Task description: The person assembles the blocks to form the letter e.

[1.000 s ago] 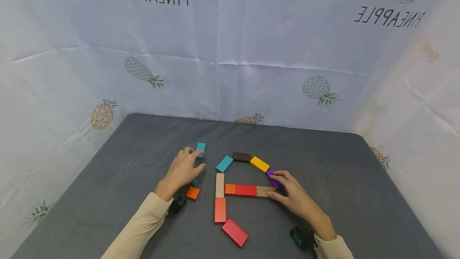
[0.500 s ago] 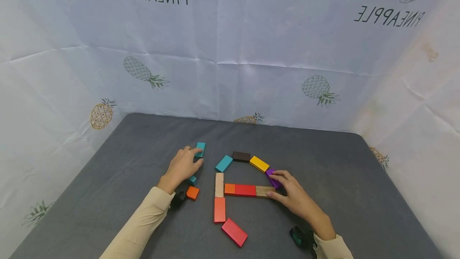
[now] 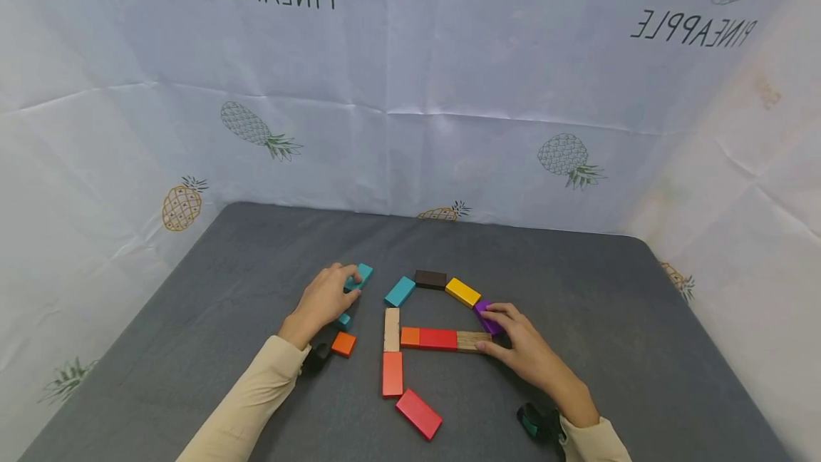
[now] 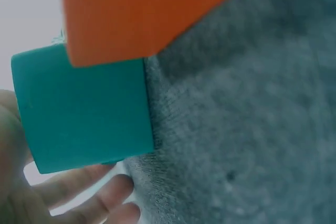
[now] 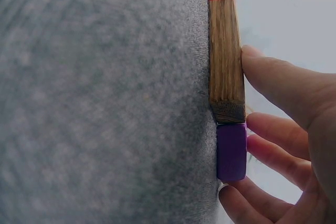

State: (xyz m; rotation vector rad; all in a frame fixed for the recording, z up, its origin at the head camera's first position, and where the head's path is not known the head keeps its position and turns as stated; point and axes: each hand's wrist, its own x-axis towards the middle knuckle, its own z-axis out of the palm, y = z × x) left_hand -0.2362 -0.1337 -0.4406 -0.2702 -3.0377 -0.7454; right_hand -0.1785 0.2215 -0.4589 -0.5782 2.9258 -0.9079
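Observation:
My left hand (image 3: 323,300) is at a teal block (image 3: 364,273) left of the block pattern, its index finger bent over the block and its thumb at the near side. A second teal block (image 4: 84,114) stands under that hand, beside an orange block (image 3: 343,344). My right hand (image 3: 529,351) rests on the right part of the pattern. Its thumb touches a wood-grain block (image 5: 226,56), while the other fingers lie at a purple block (image 5: 231,151) that adjoins it. A red block (image 3: 438,339) and a small orange block (image 3: 410,337) continue that row leftward.
A teal block (image 3: 400,291), a dark brown block (image 3: 431,279) and a yellow block (image 3: 463,292) form the top arc. Down the left side run a pale wooden block (image 3: 392,330), a coral block (image 3: 393,375) and a slanted red block (image 3: 419,414). All lie on a grey table (image 3: 577,284).
The teal block at my left fingertips has turned clockwise, its far end swinging right. My left index finger has bent further over it. The right hand has stayed put.

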